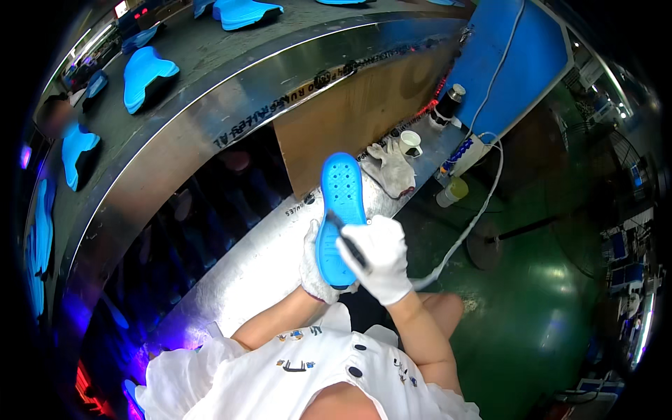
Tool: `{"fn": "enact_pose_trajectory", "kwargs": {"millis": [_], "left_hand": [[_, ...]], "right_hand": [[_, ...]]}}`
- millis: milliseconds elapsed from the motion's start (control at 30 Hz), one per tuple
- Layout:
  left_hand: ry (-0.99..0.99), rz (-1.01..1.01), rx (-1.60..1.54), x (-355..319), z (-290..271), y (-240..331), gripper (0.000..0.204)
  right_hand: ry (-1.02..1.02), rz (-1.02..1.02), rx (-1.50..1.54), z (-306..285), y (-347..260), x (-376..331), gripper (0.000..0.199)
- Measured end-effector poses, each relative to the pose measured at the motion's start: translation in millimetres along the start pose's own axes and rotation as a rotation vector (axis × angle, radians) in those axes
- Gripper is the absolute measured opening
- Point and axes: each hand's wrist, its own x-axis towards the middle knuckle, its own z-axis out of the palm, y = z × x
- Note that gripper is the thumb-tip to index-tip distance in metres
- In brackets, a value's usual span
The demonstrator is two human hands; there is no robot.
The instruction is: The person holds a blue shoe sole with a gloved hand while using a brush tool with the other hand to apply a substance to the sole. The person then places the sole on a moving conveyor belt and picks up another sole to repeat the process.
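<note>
A bright blue clog-like shoe (341, 185) is held with its sole facing up; small holes dot the toe half. My left hand (313, 264), in a pale work glove, wraps round its left side and heel. My right hand (383, 257), in a white glove, is closed around a slim dark tool (354, 252) and lies over the right side of the sole. The tool's tip (333, 218) reaches across the middle of the sole; whether it touches is unclear. Part of the tool is hidden by my fingers, and its exact kind does not show.
Beyond a curved metal edge (185, 115), a dark conveyor belt (203, 52) carries several blue shoe pieces (145, 75). Past the shoe lie a soiled glove (389, 168), a white cup (410, 143) and a thermos (448, 105). A pale hose (483, 210) hangs at right.
</note>
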Motion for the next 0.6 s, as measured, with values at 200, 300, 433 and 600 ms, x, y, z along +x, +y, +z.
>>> {"fn": "enact_pose_trajectory", "kwargs": {"millis": [200,300,433,600], "left_hand": [[-0.173,-0.207,-0.228,-4.6,4.8,8.2,0.077],[-0.042,-0.013,-0.346,11.2,-0.2,-2.5,0.079],[-0.438,-0.332,-0.396,3.0,9.0,14.3,0.083],[-0.101,-0.147,-0.167,2.9,20.8,22.6,0.076]], "right_hand": [[0.056,0.165,0.078,-11.7,7.5,-12.1,0.022],[-0.090,0.030,0.229,-7.5,-14.0,-16.9,0.022],[0.045,0.360,0.233,-14.7,6.1,-13.3,0.020],[-0.047,0.156,0.405,-17.4,-26.1,-19.0,0.025]]}}
